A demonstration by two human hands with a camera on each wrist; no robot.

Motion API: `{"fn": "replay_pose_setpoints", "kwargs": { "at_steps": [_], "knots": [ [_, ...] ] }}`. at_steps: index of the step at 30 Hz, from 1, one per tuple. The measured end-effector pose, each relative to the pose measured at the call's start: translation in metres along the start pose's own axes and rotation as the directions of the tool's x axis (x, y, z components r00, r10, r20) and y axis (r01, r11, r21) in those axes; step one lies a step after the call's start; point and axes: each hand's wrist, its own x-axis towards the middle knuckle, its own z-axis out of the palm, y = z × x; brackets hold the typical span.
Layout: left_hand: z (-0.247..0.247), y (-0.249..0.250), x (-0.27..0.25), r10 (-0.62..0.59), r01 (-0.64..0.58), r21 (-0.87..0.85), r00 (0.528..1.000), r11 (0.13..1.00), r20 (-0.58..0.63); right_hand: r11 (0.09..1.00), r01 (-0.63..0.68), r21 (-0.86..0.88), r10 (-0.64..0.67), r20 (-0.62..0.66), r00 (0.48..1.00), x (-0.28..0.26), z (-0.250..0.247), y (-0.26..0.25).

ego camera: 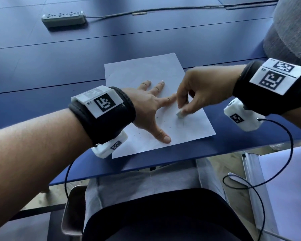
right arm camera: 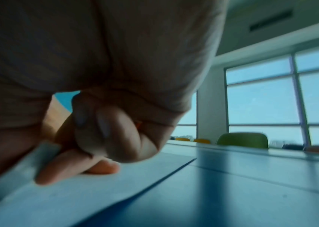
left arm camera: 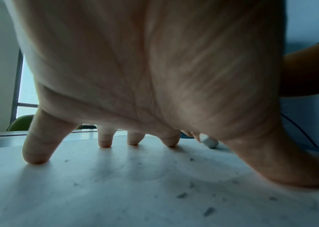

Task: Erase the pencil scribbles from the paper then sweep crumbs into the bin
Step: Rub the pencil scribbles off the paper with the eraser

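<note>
Blue counter (ego camera: 42, 66) carries your paper (ego camera: 146, 70) close to its near edge, with a power strip (ego camera: 63, 18) well beyond your hands. Your left hand (ego camera: 146, 108) lies flat and spread on the sheet, fingers straight, pinning it. Just right of that thumb and forefinger, your right hand (ego camera: 202, 91) pinches a small white eraser (ego camera: 180, 113) between thumb and fingertips, its lower end touching the paper, wrist raised and tilted down. Judge the sheet thin, light and quick to crease or tear, so keep it pinned close beside the rubbing. Hold the eraser low on its sides; it looks firm but slightly yielding. Grey crumbs (left arm camera: 181, 195) lie loose under your left palm, light enough to scatter. No bin shows.
</note>
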Motion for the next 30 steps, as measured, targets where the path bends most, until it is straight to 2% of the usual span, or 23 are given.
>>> {"fn": "replay_pose_setpoints", "kwargs": {
  "at_steps": [2,6,10,11,15,16,18,20,23,25,28,30],
  "knots": [
    [0.000,0.000,-0.001,-0.005,0.005,0.000,1.000,1.000,0.002,1.000,0.002,0.018,-0.001,-0.035,0.999,-0.002,0.003,0.001],
    [0.000,0.001,-0.002,0.001,-0.001,-0.007,1.000,1.000,0.001,0.997,0.037,0.061,-0.043,0.100,0.994,-0.013,0.013,-0.008],
    [-0.001,0.002,-0.003,-0.007,0.007,-0.008,1.000,1.000,0.003,0.997,-0.033,0.076,0.039,-0.085,0.996,-0.008,0.005,0.008],
    [-0.001,0.002,-0.003,-0.010,0.010,-0.006,1.000,1.000,0.003,0.996,-0.029,0.085,0.037,-0.098,0.994,-0.008,0.006,0.009],
    [-0.001,0.003,-0.003,-0.007,0.007,-0.002,1.000,1.000,0.002,0.997,0.021,0.080,-0.027,0.065,0.998,-0.013,0.015,-0.002],
    [-0.001,0.003,-0.003,-0.006,0.006,-0.004,1.000,1.000,0.004,0.997,0.015,0.072,-0.019,0.056,0.998,-0.011,0.013,-0.001],
    [-0.001,0.003,-0.002,-0.005,0.005,-0.007,1.000,1.000,0.007,0.999,-0.006,0.052,0.009,-0.051,0.999,-0.006,0.008,0.005],
    [-0.001,0.002,-0.002,-0.008,0.008,-0.006,1.000,1.000,0.009,0.999,0.019,0.026,-0.015,-0.121,0.993,-0.003,0.010,0.003],
    [-0.001,0.002,-0.002,-0.007,0.007,-0.008,1.000,1.000,0.014,0.996,0.091,0.015,-0.091,-0.012,0.996,-0.008,0.022,-0.014],
    [-0.001,0.002,-0.003,-0.005,0.005,-0.010,1.000,1.000,0.013,0.997,0.076,0.031,-0.077,0.036,0.996,-0.008,0.018,-0.012],
    [-0.001,0.002,-0.003,-0.003,0.003,-0.002,1.000,1.000,0.003,1.000,0.001,0.028,0.002,-0.109,0.994,-0.001,0.004,0.004],
    [-0.002,0.002,-0.003,-0.006,0.006,0.000,1.000,1.000,0.001,1.000,0.006,0.025,-0.004,-0.101,0.995,-0.003,0.004,0.003]
  ]
}}
